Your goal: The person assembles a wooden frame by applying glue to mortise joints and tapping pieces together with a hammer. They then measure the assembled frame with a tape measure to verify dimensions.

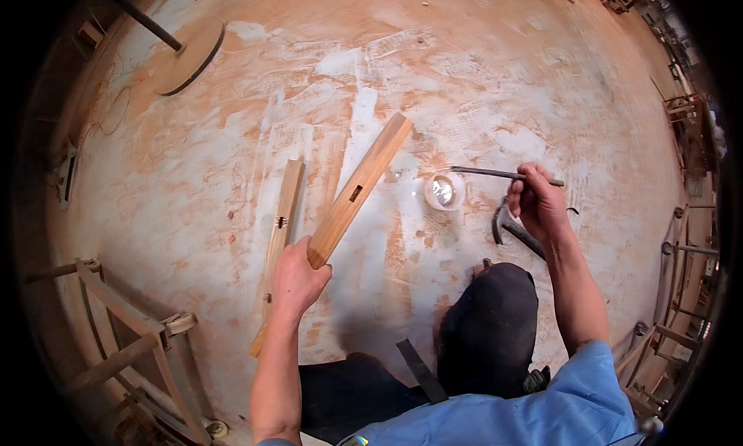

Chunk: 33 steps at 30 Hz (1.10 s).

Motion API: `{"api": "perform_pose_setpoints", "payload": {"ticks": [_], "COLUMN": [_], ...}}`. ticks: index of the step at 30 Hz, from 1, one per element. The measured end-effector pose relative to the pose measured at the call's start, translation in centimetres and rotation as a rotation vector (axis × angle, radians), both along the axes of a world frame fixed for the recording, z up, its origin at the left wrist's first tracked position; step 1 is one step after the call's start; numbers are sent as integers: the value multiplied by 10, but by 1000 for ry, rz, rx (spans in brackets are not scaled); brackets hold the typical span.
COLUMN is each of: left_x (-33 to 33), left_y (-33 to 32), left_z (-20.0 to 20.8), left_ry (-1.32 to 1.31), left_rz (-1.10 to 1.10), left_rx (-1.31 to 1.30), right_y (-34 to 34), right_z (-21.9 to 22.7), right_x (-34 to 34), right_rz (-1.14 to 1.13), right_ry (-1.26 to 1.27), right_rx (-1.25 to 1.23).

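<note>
My left hand (pixel 298 282) is closed around the near end of a wooden bar (pixel 379 153) with a small rectangular slot cut in it. The bar slants away to the right. A second slotted wooden bar (pixel 288 198) lies on the floor, partly hidden under my left hand and wrist. My right hand (pixel 538 205) pinches a thin dark stick (pixel 491 172). The stick's far tip points left, just above a small white cup (pixel 458 200) holding something shiny and pale. Below my right hand a claw hammer (pixel 520 235) rests on the floor, its handle partly covered by my forearm.
A disc-shaped base with a pole (pixel 179 65) stands at the far left. At the near left is a wooden frame (pixel 124 303). More wooden frames (pixel 685 249) line the right edge. My dark-trousered knee (pixel 491 322) rises at the near middle. Pale smears mark the brownish floor (pixel 495 75).
</note>
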<state>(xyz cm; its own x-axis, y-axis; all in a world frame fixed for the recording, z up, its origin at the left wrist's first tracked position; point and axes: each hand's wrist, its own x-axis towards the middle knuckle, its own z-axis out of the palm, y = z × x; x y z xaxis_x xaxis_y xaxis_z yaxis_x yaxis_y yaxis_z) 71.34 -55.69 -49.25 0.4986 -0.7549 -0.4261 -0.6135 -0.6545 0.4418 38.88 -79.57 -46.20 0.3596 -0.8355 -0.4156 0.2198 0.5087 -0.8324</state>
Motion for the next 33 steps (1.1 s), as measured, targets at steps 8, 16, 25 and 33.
{"api": "perform_pose_setpoints", "payload": {"ticks": [8, 16, 25, 33], "left_x": [-25, -26, -32, -43], "left_y": [-1, 7, 17, 20], "left_z": [0, 18, 14, 4], "left_ry": [-20, 11, -84, -256], "left_rz": [-112, -117, -126, -140], "left_rx": [-110, -113, -177, -323], "right_y": [40, 47, 64, 69], "right_z": [43, 24, 45, 60], "right_x": [59, 67, 83, 101], "right_rz": [281, 322, 522, 607], "right_ry": [201, 281, 416, 570], "right_rx": [-196, -179, -313, -806]}}
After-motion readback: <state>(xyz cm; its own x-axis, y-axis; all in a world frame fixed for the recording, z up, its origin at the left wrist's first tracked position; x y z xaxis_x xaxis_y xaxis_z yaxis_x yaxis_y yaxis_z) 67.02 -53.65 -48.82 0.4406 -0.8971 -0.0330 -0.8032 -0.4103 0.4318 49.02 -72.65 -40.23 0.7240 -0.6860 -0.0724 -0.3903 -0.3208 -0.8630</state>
